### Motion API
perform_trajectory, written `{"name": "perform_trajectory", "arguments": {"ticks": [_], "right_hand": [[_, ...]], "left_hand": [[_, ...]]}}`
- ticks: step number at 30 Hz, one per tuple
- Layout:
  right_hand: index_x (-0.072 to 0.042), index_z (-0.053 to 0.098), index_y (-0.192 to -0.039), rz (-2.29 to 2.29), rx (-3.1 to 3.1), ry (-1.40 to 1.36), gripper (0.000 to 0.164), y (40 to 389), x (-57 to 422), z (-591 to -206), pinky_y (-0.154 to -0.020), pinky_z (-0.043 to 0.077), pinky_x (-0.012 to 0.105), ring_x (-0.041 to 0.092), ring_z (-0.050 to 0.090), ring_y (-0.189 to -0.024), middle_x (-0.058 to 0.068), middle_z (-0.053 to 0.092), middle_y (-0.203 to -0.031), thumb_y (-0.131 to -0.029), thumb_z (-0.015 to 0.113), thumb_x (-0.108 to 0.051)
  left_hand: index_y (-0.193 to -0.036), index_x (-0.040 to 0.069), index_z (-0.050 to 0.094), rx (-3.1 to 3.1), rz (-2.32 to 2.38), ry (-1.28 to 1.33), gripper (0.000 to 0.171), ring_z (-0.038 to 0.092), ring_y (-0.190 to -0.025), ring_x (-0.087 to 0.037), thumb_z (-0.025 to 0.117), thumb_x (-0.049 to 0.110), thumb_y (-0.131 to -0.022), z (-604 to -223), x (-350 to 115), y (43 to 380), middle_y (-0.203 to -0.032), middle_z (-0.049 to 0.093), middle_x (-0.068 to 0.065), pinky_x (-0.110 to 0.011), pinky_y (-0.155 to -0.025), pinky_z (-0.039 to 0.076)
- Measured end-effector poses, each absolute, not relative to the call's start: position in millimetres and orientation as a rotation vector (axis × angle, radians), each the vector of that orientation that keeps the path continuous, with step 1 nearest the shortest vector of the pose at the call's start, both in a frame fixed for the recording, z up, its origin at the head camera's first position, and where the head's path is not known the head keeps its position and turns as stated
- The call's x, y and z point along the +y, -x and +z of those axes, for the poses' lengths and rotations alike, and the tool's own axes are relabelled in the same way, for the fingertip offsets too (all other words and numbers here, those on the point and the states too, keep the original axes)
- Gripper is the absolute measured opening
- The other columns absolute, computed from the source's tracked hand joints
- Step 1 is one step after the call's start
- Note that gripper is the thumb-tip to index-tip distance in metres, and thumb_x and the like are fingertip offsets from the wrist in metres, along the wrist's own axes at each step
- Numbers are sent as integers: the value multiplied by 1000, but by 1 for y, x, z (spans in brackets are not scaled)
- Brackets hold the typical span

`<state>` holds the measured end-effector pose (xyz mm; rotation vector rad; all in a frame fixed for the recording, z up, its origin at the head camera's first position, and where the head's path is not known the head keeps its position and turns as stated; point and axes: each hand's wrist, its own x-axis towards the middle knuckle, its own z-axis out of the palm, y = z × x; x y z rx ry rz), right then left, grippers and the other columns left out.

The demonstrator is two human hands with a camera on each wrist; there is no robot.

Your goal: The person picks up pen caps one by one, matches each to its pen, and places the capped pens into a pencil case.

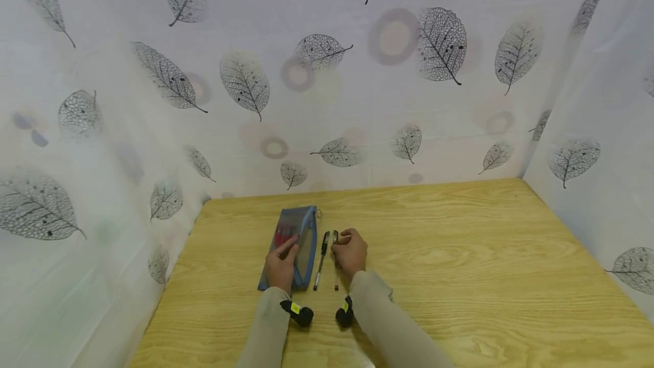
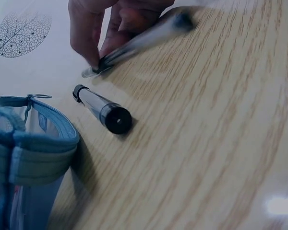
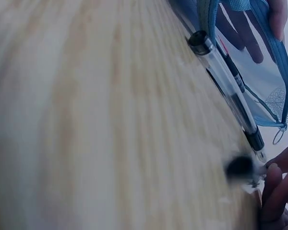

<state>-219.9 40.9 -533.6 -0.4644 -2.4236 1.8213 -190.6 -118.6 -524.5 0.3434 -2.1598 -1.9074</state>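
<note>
A blue zippered mesh pencil pouch (image 1: 305, 254) lies on the table, with red items showing through it. My left hand (image 1: 281, 266) holds its zippered edge; in the right wrist view the thumb (image 3: 278, 19) is over the rim and the other fingers show through the mesh. To the right, my right hand (image 1: 351, 251) pinches a clear-barrelled pen (image 2: 149, 39) with black ends near its far end. Between that pen and the pouch, a second clear pen (image 3: 228, 81) with black ends lies on the wood, touched by neither hand.
The wood-grain table (image 1: 460, 254) extends widely to the right of the hands. A pale leaf-print sheet (image 1: 357, 101) stands behind it and along both sides. A ring pull (image 3: 278, 136) hangs from the pouch's zip.
</note>
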Motion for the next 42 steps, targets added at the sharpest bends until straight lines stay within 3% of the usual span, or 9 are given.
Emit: {"name": "perform_trajectory", "arguments": {"ticks": [6, 14, 25, 35, 42], "right_hand": [[-1, 60, -112, 1785, -2458, 449, 35, 213, 50, -532, -59, 52, 32, 21, 63, -73, 11, 65, -92, -79, 71, 2], [-1, 59, -115, 1753, -2501, 424, 37, 210, 59, -528, -55, 51, 31, 20, 61, -70, 12, 63, -92, -80, 72, 0], [1, 57, -120, 1712, -2552, 419, 42, 209, 61, -528, -55, 52, 31, 19, 63, -71, 12, 66, -95, -81, 72, -4], [3, 58, -121, 1690, -2549, 431, 44, 209, 62, -528, -58, 53, 31, 20, 65, -75, 11, 66, -93, -81, 73, -6], [5, 60, -122, 1763, -2497, 419, 44, 209, 64, -531, -51, 53, 30, 18, 65, -71, 13, 66, -94, -81, 71, -6]], "left_hand": [[-113, 10, 73, -2161, -1917, -352, 22, 59, -112, -23, 65, 11, -93, -525, -119, 190, -118, 68, -7, -29, -88, 47], [-112, 8, 73, -2146, -1908, -394, 22, 61, -103, -22, 66, 9, -92, -527, -118, 192, -116, 68, -10, -19, -76, 47], [-112, 9, 74, -2130, -1938, -400, 22, 60, -110, -23, 66, 10, -91, -527, -119, 192, -117, 68, -8, -19, -80, 46], [-111, 10, 74, -2128, -1947, -412, 21, 59, -112, -23, 66, 10, -91, -528, -119, 194, -117, 68, -8, -40, -92, 47], [-111, 9, 74, -2134, -1933, -407, 21, 59, -113, -23, 66, 10, -91, -529, -119, 195, -117, 68, -8, -41, -94, 45]]}}
